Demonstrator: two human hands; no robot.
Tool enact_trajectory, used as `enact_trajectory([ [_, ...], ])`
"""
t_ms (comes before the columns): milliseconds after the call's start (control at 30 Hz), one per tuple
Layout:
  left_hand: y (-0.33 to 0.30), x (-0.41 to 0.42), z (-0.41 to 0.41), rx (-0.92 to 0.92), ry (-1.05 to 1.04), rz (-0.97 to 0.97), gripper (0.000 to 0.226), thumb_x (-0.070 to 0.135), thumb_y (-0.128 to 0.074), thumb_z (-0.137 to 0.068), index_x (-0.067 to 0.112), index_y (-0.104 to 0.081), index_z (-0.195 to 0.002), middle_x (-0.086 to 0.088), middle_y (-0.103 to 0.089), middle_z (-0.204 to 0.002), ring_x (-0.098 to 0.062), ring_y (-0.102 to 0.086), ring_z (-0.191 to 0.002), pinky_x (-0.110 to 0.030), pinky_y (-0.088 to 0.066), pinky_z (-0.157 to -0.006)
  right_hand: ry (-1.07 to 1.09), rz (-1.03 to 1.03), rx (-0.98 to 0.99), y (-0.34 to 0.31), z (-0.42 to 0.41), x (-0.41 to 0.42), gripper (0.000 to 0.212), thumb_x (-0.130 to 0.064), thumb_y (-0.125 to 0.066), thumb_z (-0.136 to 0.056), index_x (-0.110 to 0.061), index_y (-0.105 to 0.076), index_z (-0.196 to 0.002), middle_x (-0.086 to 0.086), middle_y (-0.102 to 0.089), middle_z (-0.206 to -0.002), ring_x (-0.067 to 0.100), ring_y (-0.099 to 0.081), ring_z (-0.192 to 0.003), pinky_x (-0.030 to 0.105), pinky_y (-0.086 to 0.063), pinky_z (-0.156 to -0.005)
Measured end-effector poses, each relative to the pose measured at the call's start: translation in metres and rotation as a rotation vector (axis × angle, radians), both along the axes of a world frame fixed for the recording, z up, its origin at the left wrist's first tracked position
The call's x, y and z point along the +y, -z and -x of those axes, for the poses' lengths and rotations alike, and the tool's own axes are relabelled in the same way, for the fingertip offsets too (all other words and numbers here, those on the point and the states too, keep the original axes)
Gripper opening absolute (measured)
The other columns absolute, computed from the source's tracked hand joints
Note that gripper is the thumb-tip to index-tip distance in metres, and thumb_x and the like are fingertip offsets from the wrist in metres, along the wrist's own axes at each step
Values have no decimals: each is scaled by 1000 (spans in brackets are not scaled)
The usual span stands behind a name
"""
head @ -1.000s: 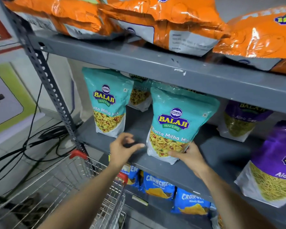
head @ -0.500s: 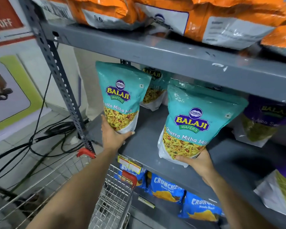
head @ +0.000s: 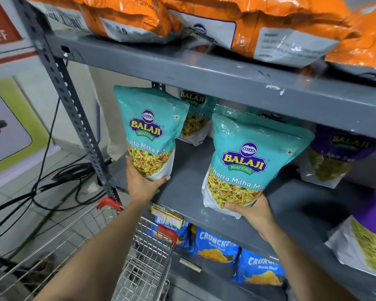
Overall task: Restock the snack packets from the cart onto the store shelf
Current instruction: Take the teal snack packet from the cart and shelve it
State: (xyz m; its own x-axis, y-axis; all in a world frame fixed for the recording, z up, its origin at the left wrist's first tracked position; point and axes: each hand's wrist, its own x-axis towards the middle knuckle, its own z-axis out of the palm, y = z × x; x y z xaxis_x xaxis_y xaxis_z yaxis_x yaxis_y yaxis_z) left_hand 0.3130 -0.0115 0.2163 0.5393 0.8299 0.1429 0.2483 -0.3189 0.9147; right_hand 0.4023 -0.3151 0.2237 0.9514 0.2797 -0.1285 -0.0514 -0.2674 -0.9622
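Two teal Balaji Khatta Mitha Mix packets stand on the grey middle shelf (head: 189,183). My left hand (head: 142,185) grips the bottom of the left teal packet (head: 149,131) at the shelf's left end. My right hand (head: 252,211) holds the bottom of the right teal packet (head: 250,161) near the shelf's front edge. A third teal packet (head: 193,118) stands behind them at the back. The wire cart (head: 143,268) with red corner caps sits below my left arm, against the shelf.
Orange packets (head: 258,20) lie on the top shelf. Purple Aloo Sev packets (head: 334,155) stand at the right of the middle shelf. Blue Crunchex packets (head: 215,248) fill the lower shelf. A grey slotted upright (head: 74,109) stands left, with black cables (head: 44,185) on the floor.
My left hand went from open in front of the shelf to gripping the left teal packet's base. My right hand stays on the right packet. The view has moved closer and tilted up.
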Motion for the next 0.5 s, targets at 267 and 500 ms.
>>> enact_trajectory([
  [267, -4, 0, 6, 46, 62, 3, 149, 39, -96, -48, 16, 6, -155, -10, -14, -163, -29, -15, -150, -46, -17, -121, -10, -6, -13, -1, -1, -2, 94, -21, -99, -45, -21, -53, -127, -3, -70, -118, 15, -65, -110, 33, -55, -90],
  [500, -17, -54, 34, -180, -60, -247, 56, 14, -74, -80, 3, -47, -126, -16, -52, -123, -29, -47, -120, -51, -40, -104, 60, -128, 41, -12, 17, -29, 111, -1, -91, -58, -21, -30, -149, -3, -52, -133, 15, -50, -128, 30, -44, -107],
])
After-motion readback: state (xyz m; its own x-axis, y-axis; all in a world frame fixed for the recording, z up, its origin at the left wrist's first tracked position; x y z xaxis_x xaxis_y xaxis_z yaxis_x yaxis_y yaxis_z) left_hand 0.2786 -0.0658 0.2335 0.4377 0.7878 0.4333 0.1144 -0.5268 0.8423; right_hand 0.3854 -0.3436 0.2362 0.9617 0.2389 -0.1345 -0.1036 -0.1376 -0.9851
